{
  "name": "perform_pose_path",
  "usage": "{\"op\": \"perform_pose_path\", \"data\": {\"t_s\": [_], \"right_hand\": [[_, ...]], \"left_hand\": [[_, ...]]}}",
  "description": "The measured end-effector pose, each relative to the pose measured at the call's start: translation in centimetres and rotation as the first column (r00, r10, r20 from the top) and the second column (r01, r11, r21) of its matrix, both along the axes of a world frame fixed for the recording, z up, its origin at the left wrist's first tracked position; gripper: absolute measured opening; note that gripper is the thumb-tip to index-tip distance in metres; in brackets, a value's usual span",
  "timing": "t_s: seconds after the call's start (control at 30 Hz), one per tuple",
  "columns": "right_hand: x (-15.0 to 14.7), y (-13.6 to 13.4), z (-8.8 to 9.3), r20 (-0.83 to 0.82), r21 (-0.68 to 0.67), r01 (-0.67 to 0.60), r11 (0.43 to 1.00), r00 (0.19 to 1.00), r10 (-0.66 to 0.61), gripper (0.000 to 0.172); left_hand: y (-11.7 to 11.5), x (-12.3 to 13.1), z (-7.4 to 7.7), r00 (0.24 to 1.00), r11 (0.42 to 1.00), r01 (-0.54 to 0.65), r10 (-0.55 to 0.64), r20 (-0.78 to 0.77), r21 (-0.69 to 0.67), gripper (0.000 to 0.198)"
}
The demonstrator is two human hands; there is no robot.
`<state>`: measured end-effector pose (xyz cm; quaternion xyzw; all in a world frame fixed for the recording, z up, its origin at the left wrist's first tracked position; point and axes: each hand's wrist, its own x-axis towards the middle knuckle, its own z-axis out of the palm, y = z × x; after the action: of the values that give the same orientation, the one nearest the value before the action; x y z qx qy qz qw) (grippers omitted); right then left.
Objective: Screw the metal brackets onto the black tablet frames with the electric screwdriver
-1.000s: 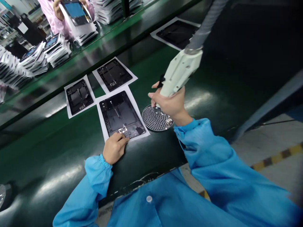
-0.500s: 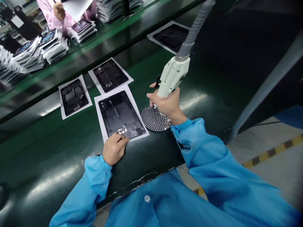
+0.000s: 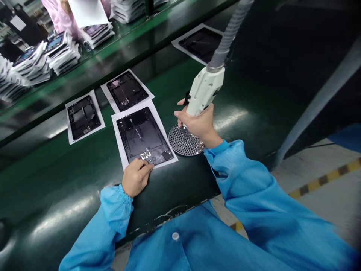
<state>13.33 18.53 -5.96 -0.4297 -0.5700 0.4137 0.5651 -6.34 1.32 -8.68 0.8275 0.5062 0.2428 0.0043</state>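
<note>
My right hand is wrapped round a white electric screwdriver, whose grey ribbed hose leads up and away. Its tip is over a round, perforated screw tray that has small shiny screws along its right side. My left hand has its fingers curled at the near edge of a black tablet housing, gripping that edge. This housing lies on a white sheet, with a small circuit board and a thin cable visible inside. My left fingertips cover part of its lower edge.
On the green surface lie more tablet housings: one at left, one behind, one farther right. Across the divider, a person in pink handles white paper beside stacked tablets. A grey tube slants at right.
The housings behind and to the left have slid slightly leftward, while the one under my left hand stays put. The co-worker's paper has come down over a stack. Both my hands hold nearly still.
</note>
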Motion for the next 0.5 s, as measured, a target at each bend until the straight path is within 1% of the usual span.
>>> {"op": "perform_pose_path", "data": {"t_s": [0.07, 0.13, 0.17, 0.23, 0.3, 0.33, 0.37, 0.43, 0.47, 0.5], "right_hand": [[0.0, 0.0, 0.0, 0.014, 0.005, -0.005, 1.0, 1.0, 0.005, 0.018], [0.0, -0.1, 0.0, 0.038, 0.007, -0.004, 1.0, 0.999, 0.004, 0.019], [0.0, -0.2, 0.1, 0.049, 0.011, -0.001, 1.0, 0.999, 0.001, 0.019], [0.0, -0.5, 0.5, 0.049, 0.031, 0.007, 0.999, 0.999, -0.008, 0.02], [0.1, -0.8, 0.9, 0.003, 0.074, 0.026, 0.997, 1.0, -0.026, 0.021], [0.2, -0.9, 1.1, -0.029, 0.097, 0.038, 0.995, 0.999, -0.036, 0.022], [0.3, -1.0, 1.3, -0.057, 0.114, 0.049, 0.992, 0.997, -0.043, 0.024], [0.4, -1.3, 1.4, -0.084, 0.128, 0.059, 0.99, 0.995, -0.048, 0.027], [0.4, -1.4, 1.5, -0.08, 0.125, 0.052, 0.991, 0.996, -0.042, 0.028], [0.5, -1.6, 1.5, -0.069, 0.119, 0.04, 0.992, 0.997, -0.032, 0.027]], "left_hand": [[-0.1, 0.0, 0.0, 1.0, 1.0, -0.005, 0.005, 0.0, -0.006, 0.019], [0.0, -0.2, 0.2, 1.0, 0.999, -0.013, 0.013, 0.02, -0.041, 0.02], [0.1, -0.3, 0.4, 0.999, 0.997, -0.006, 0.009, 0.043, -0.08, 0.02], [0.5, -0.7, 1.1, 0.994, 0.979, 0.021, 0.001, 0.108, -0.201, 0.019], [1.2, -1.1, 1.8, 0.985, 0.952, 0.007, 0.047, 0.168, -0.307, 0.017], [1.6, -1.2, 2.0, 0.979, 0.941, -0.035, 0.1, 0.177, -0.338, 0.016], [2.1, -1.2, 2.2, 0.971, 0.93, -0.105, 0.173, 0.166, -0.354, 0.015], [2.9, -1.1, 2.2, 0.942, 0.894, -0.266, 0.32, 0.098, -0.361, 0.012], [3.2, -1.0, 2.2, 0.929, 0.873, -0.322, 0.366, 0.054, -0.367, 0.014], [3.5, -0.9, 2.1, 0.923, 0.858, -0.352, 0.385, 0.015, -0.375, 0.017]]}}
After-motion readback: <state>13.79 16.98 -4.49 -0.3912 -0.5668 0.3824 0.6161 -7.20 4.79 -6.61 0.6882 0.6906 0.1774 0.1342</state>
